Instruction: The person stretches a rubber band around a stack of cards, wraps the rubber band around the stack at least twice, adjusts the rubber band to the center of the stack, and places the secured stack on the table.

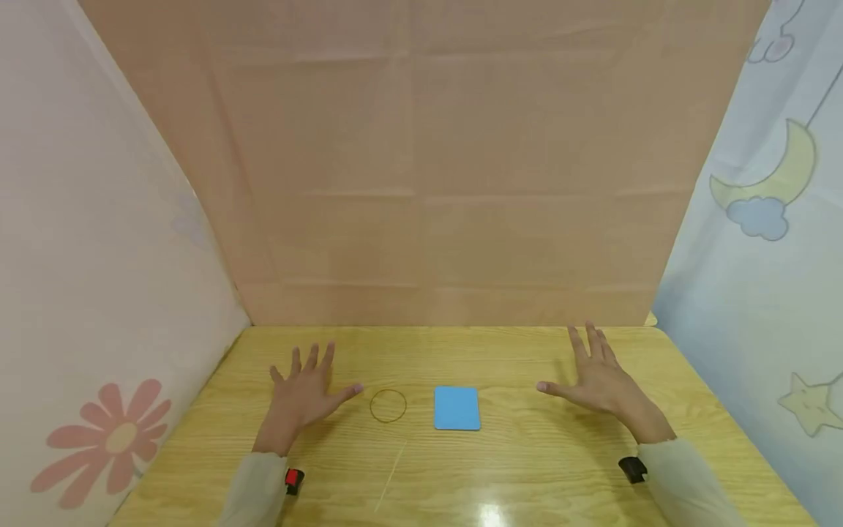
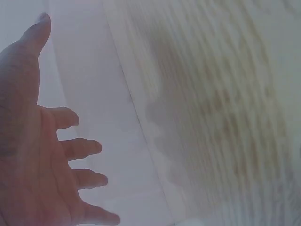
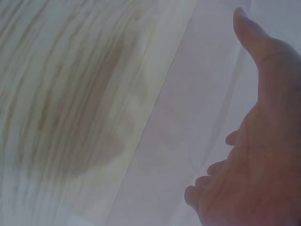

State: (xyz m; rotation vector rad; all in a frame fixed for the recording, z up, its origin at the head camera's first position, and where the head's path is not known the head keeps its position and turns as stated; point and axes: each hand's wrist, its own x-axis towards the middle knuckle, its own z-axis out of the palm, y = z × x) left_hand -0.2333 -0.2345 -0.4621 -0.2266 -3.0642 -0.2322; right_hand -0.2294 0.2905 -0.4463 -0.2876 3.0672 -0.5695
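Two things lying on the desk (image 1: 540,476), one of each kind: a thin yellow-brown ring (image 1: 388,422) and a flat blue square (image 1: 457,408) with rounded corners. Both near the middle of the desk, between the hands; ring to the left, square to its right, a gap of bare wood between them.

Two hands. Left hand (image 1: 303,399): fingers straight and spread, released, thumb pointing toward the ring, near it but apart. Right hand (image 1: 599,384): fingers extended, likewise released, thumb pointing inward toward the square, well apart from it. Neither hand grasps anything. Shadows of both fall on the wood in the wrist views.

Two pale sleeves; a small black device at each wrist, the left one bearing a red patch.

Desk: light yellow wood, wavy grain. One thin pale streak slants below the ring; one bright glare spot at the near edge.

Room: tan backdrop (image 1: 415,161) behind the desk, creased in a grid of folds. White hanging at left with a pink-red flower (image 1: 108,435). Pale blue-white hanging at right: one yellow moon (image 1: 793,172), one blue cloud (image 1: 759,218), one star (image 1: 810,404).
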